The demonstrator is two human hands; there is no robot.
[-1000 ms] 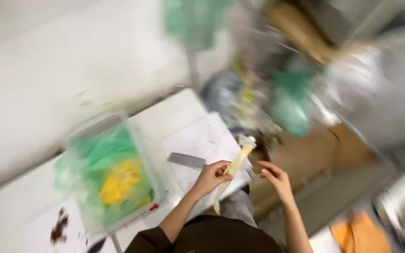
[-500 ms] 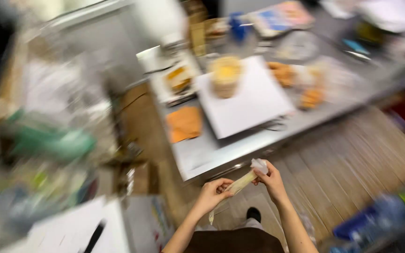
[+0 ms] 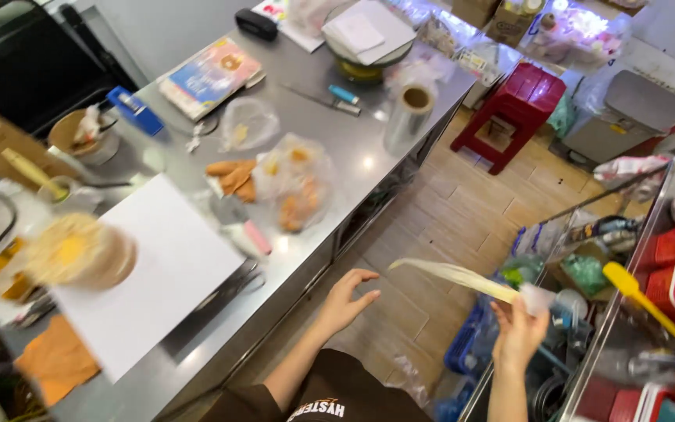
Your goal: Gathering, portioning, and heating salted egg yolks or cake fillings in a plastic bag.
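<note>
Held at one end only, a long pale yellowish strip [image 3: 455,276] was pinched in the grip of the right hand [image 3: 519,334], low and right of centre in the head view; the fingers were closed around a whitish wad at the strip's near end, while the far end tapered out unsupported to the left. The left hand [image 3: 345,298] was seen open with fingers spread, holding nothing, just beside the strip's free tip but apart from it.

Both hands were placed over the wooden floor [image 3: 462,211], between the steel tabletop [image 3: 353,156] filling the upper left of the frame and a wire rack [image 3: 626,312] at the right edge. A white board [image 3: 158,273] and bagged orange food [image 3: 298,195] lay on the tabletop, well apart from the strip.

It was judged that the strip could sag or slip loose, since only one end was gripped, and anything dropped would land on the floor rather than the tabletop. The rack's clutter, including a yellow-handled tool [image 3: 638,295] near the right hand, could also be snagged. The strip's material could not be told.
</note>
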